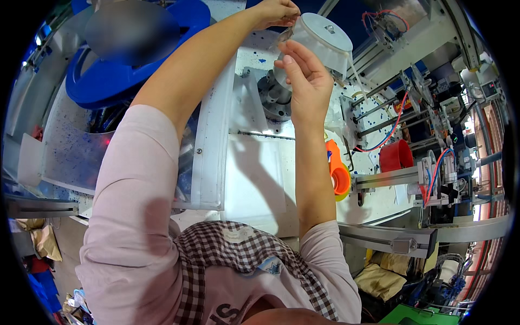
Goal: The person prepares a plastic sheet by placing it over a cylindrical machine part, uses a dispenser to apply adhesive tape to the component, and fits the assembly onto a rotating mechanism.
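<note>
My left hand (275,13) reaches to the top of the head view, its fingers pinched together beside a white, tapered plastic housing (327,33) with a round flat face. Just below it, my right hand (307,73) is raised with thumb and fingers curled in. A small, partly clear, greyish piece (285,37) shows between the two hands; I cannot make out what it is or which fingers grip it. Under my right hand stands a round metal fixture (276,103) on the white machine table (254,157), partly hidden by the hand and wrist.
A blue plastic frame (97,89) lies over a white bin on the left. To the right are an orange tape dispenser (337,173), a red cup-shaped container (395,156) and metal rails with red and blue air hoses (401,116). Blue specks dot the table.
</note>
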The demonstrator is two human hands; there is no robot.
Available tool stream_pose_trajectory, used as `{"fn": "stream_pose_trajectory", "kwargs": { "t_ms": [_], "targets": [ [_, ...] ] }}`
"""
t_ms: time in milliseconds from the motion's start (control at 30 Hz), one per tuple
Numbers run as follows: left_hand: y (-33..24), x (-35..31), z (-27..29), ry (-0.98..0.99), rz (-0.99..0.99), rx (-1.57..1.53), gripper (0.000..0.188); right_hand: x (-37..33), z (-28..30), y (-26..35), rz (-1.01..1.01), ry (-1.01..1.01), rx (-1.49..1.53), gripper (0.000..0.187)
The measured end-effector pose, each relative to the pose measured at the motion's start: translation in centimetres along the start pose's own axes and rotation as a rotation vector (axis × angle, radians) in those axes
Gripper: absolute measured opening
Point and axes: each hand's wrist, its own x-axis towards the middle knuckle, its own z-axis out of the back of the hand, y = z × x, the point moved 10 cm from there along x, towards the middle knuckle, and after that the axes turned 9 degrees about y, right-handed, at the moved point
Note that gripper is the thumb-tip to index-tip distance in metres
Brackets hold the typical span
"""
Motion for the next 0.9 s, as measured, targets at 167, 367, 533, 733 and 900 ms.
{"fn": "stream_pose_trajectory", "kwargs": {
  "t_ms": [167,367,533,733,900],
  "targets": [
    [0.7,0.5,-0.9,0.035,-0.013,-0.022,0.008,-0.2,0.3,0.0,-0.006,0.003,-0.025,0.029],
    [1.1,0.4,-0.9,0.0,-0.014,-0.011,0.006,-0.2,0.4,-0.1,-0.009,-0.01,-0.05,0.029],
    [1.1,0.8,-2.8,0.019,0.008,0.045,0.018,-0.3,0.8,-1.0,0.003,-0.003,-0.085,0.029],
    [1.2,0.4,-2.0,0.007,-0.06,-0.068,0.015,0.1,-0.3,-0.7,0.025,0.025,-0.131,0.028],
    [0.2,0.3,-4.8,0.041,-0.081,-0.107,0.017,-0.3,0.8,-0.8,0.009,0.006,-0.182,0.028]
  ]
}}
